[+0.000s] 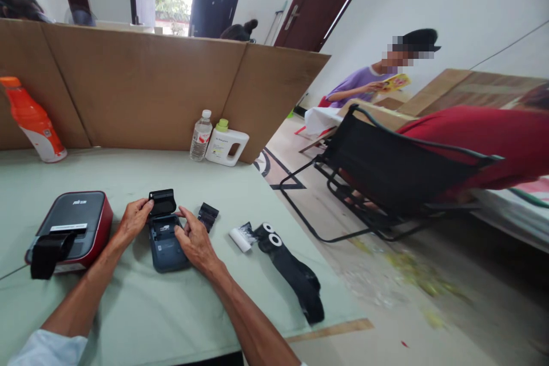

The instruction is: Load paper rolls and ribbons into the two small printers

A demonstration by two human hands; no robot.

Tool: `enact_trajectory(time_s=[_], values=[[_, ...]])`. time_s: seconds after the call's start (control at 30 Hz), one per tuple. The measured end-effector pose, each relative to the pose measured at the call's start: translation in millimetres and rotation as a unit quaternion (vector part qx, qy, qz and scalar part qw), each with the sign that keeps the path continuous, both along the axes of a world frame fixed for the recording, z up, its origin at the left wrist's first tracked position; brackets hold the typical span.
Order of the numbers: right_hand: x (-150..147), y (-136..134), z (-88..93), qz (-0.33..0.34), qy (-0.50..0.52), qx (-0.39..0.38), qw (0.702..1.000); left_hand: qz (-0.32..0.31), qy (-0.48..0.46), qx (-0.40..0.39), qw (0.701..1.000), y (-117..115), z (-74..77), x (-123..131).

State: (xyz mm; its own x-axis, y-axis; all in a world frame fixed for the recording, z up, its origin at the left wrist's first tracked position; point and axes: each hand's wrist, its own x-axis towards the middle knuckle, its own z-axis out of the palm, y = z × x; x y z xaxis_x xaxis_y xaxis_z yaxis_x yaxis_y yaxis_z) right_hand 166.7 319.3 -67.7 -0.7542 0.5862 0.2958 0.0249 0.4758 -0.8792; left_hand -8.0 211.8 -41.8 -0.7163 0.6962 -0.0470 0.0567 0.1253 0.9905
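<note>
Right now both hands are working on one thing. The left hand is gripping the left edge of the small blue printer, its fingers clenched around the body near the hinge. The right hand is clasping the right edge, thumb reaching in toward the open bay. The printer is lying flat on the bench, between the two sets of fingers. Its lid is standing flipped up just beyond the fingertips.

Progress, as a judgement: opening looks done, since the lid is up. Whether anything is sitting in the bay, I cannot tell. The lid is not yet closed.

Just beyond the right fingers a small black piece is lying loose on the bench. Further right of them a white paper roll is lying outside the printer. It is touching a long black strip with two round spools at its end.

Left of the left fingers a red-and-black printer is sitting, near but apart.

Well beyond the fingers, against the cardboard screen, a clear water bottle and a white jug are standing side by side. An orange bottle is leaning far off to the left.

Off the bench to the right, a black folding chair is standing on the floor. Other people are sitting beyond it.
</note>
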Motion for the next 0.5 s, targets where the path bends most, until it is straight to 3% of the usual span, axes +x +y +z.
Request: enact_trajectory(time_s=[0.5], values=[[2.1, -2.2, 6.9, 0.005, -0.046, -0.031, 0.998, 0.009, -0.008, 0.002, 1.0, -2.3, 1.0, 3.4]])
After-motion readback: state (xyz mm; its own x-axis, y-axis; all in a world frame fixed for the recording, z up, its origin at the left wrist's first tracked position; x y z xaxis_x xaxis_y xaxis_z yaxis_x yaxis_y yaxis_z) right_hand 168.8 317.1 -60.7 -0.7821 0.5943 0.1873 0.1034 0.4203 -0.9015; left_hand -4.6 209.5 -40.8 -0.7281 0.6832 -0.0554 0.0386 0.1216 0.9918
